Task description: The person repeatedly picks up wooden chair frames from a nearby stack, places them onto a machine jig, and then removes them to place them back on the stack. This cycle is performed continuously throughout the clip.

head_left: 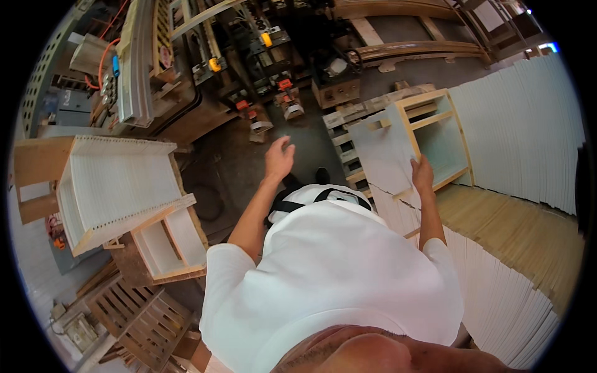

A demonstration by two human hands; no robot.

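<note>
My right hand (pixel 423 174) is closed on the near edge of a cabinet box (pixel 457 118), which has a light wood front frame and pale side panels. The box rests beside stacked white panels on my right, with its framed opening facing right. My left hand (pixel 279 159) hangs in the air in front of me, fingers loosely bent and apart, holding nothing. Beyond it on the floor, two foot pedals (pixel 289 102) with orange parts are nearest to that hand.
A machine with yellow parts (pixel 214 64) spans the far side. At left stand stacked white panels (pixel 124 180) and a small wood-framed box (pixel 169 244). A pallet (pixel 348 155) lies near the cabinet; tall white panel stacks (pixel 522 130) line the right. Slatted wooden crates (pixel 146 320) are at lower left.
</note>
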